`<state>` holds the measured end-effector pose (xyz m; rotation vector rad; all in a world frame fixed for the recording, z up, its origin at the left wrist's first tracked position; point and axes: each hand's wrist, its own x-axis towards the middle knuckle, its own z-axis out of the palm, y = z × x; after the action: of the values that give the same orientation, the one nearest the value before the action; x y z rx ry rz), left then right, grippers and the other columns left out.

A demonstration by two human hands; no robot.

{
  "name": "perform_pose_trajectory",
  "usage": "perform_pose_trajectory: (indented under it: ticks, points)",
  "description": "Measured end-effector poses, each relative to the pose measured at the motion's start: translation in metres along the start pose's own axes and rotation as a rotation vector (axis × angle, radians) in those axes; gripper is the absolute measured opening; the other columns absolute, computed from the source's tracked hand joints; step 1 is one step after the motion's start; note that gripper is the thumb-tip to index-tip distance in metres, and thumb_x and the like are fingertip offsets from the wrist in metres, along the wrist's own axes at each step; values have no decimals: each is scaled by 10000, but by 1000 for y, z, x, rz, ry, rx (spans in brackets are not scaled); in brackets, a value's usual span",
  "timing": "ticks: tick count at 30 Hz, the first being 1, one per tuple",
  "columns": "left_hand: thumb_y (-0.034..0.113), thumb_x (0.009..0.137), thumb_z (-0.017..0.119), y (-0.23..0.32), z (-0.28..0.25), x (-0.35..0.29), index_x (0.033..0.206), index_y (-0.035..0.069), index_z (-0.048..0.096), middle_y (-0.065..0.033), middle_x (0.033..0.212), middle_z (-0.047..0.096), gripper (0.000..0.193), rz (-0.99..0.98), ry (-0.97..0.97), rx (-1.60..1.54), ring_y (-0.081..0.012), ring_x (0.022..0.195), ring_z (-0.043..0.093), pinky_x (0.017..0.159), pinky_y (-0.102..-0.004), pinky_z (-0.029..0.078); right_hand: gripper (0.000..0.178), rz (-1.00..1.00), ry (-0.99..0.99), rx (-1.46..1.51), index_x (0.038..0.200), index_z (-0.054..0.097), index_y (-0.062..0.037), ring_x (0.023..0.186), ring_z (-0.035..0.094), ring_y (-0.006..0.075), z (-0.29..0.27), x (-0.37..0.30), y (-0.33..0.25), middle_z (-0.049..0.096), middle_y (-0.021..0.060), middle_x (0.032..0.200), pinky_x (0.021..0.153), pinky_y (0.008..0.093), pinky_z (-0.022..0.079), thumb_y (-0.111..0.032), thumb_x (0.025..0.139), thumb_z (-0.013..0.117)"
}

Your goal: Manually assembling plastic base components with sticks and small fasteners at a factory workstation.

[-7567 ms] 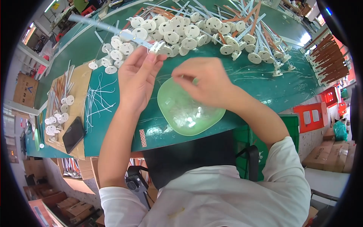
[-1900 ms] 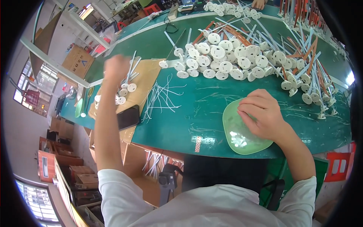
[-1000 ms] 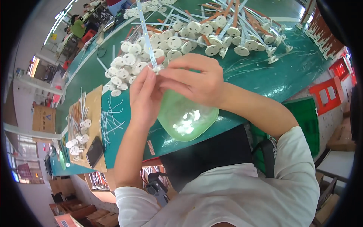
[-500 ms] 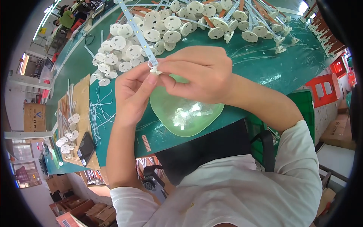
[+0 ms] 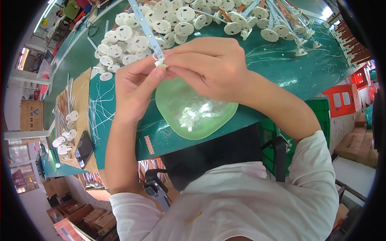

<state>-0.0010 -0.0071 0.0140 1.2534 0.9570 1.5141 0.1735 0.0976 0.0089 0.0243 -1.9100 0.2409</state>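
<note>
Above the green bowl (image 5: 177,128), both my hands meet at the lower end of a white LED strip (image 5: 145,31) that slants up and away. My left hand (image 5: 134,86) is closed, its thumb and fingers pinching a small white plastic piece (image 5: 160,63) at that end. Closed from the other side, my right hand (image 5: 213,66) grips at the strip's end; its fingertips partly hide what they pinch. A thin white wire loops beside the joint. Small clear and whitish pieces (image 5: 195,114) lie in the bowl.
Many white round discs (image 5: 140,43) with strips are heaped across the far side of the green table (image 5: 277,64). To the left lie loose white wires (image 5: 98,106), a phone (image 5: 84,149) and cardboard (image 5: 82,86). A red crate (image 5: 341,100) stands at right.
Both hands, with the strip and white piece, are slightly higher and farther left in the view. The whole scene has shifted a little. The grip looks much the same.
</note>
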Motion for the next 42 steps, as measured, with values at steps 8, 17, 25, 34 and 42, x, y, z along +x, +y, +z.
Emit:
perform_pose_trajectory:
  ticks: [8, 17, 25, 34, 42]
  points:
    - [168, 973, 621, -6, -9, 12, 1181, -59, 623, -179, 1091, 703, 308, 101, 275, 33, -188, 892, 686, 798, -282, 513, 143, 235, -238, -141, 900, 706, -35, 674, 678, 270, -9, 11, 0, 693, 88, 813, 627, 330, 559, -66, 762, 729]
    - [176, 931, 680, -7, 5, 13, 1210, -11, 610, -123, 1114, 697, 343, 84, 347, 135, -168, 942, 668, 750, -278, 498, 245, 353, -974, -16, 908, 662, 15, 894, 637, 353, -17, 6, -17, 664, 128, 853, 764, 434, 524, -169, 758, 721]
    - [195, 919, 696, -13, 1, 10, 1219, 1, 611, -92, 1082, 703, 367, 35, 273, 149, -152, 944, 660, 749, -267, 482, 185, 435, -1091, 349, 849, 651, 14, 767, 662, 287, -15, 5, -9, 664, 127, 783, 698, 364, 529, -60, 698, 728]
    - [222, 922, 700, -14, 3, 9, 1206, -6, 609, -104, 1085, 706, 375, 9, 234, 161, -147, 938, 657, 761, -269, 481, 54, 472, -986, 361, 765, 676, -11, 662, 657, 248, -17, 12, -11, 662, 109, 702, 631, 345, 514, -53, 736, 695]
    - [248, 951, 657, -13, 6, 8, 1194, -3, 603, -127, 1105, 703, 354, -24, 194, 145, -161, 966, 653, 776, -282, 488, 66, 466, -839, 191, 820, 685, -15, 650, 648, 287, -16, 10, -10, 660, 141, 725, 617, 358, 503, -58, 776, 661]
